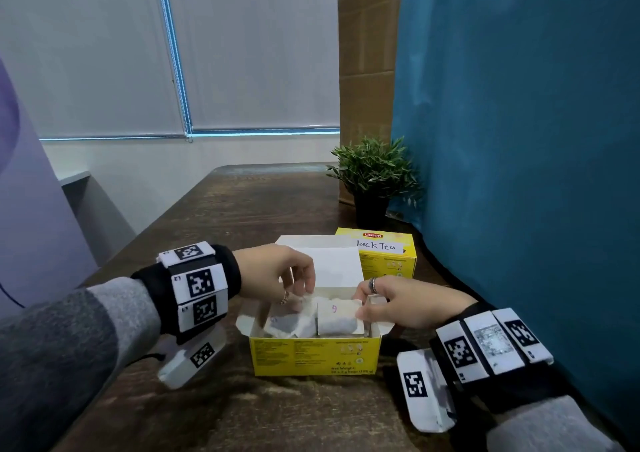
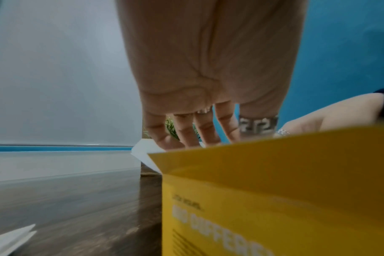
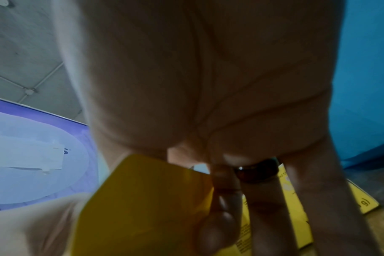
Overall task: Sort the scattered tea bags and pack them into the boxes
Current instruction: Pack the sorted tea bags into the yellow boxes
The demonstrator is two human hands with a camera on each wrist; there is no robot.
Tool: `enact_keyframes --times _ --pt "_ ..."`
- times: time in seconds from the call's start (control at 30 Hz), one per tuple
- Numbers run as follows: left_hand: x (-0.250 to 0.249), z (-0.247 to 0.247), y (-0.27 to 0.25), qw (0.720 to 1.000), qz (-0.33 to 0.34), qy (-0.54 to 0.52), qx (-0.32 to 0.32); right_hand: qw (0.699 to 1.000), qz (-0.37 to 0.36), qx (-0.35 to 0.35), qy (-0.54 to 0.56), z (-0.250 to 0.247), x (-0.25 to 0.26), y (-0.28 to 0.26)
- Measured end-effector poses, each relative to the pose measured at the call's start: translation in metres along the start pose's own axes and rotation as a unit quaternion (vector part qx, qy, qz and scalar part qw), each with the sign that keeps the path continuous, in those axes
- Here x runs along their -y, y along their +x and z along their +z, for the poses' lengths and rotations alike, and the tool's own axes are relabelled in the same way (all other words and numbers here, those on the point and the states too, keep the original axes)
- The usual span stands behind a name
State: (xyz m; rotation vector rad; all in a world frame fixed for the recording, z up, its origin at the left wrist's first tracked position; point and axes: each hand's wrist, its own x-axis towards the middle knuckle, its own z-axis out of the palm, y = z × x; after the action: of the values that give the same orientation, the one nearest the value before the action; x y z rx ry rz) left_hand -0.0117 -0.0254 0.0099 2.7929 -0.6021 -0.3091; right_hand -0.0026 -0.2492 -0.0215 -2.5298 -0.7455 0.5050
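Observation:
An open yellow tea box (image 1: pixel 315 354) stands on the dark table with several white tea bags inside. My left hand (image 1: pixel 299 294) reaches down into its back left part, and thumb and fingers pinch the top of a tea bag (image 1: pixel 298 308). In the left wrist view the fingers (image 2: pixel 186 135) dip behind the box wall (image 2: pixel 274 190), so their tips are hidden. My right hand (image 1: pixel 362 308) pinches the right edge of a tea bag with a purple mark (image 1: pixel 337 320), held over the box's right half. A closed yellow box with a handwritten label (image 1: pixel 384 254) stands behind.
A small potted plant (image 1: pixel 375 178) stands at the back right of the wooden table (image 1: pixel 225 226). A blue partition (image 1: pixel 519 140) runs close along the right side, with tall cardboard (image 1: pixel 367 53) behind it. Folded white paper (image 2: pixel 9 240) lies on the table to the left.

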Motion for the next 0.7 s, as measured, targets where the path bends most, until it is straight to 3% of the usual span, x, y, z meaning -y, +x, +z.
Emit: enact_keyframes --times 0.23,0.33,0.4,0.57,0.7 --pt "0.007 0.012 0.008 0.997 -0.043 0.065 0.012 1.0 0.003 -0.028 0.014 -0.002 0.007 -0.007" --pt "0.007 0.002 0.005 0.998 -0.058 0.022 0.001 1.0 0.005 -0.028 0.008 -0.003 0.01 -0.01" --pt "0.014 -0.011 -0.002 0.996 -0.075 -0.035 -0.044 1.0 0.014 -0.011 0.019 -0.002 0.01 -0.01" --pt "0.067 -0.037 -0.037 0.976 -0.158 -0.055 -0.137 0.998 0.051 -0.002 -0.023 0.002 0.016 -0.004" --pt "0.124 -0.041 -0.054 0.959 -0.232 -0.086 -0.136 0.998 0.051 0.001 -0.038 0.004 0.025 0.002"
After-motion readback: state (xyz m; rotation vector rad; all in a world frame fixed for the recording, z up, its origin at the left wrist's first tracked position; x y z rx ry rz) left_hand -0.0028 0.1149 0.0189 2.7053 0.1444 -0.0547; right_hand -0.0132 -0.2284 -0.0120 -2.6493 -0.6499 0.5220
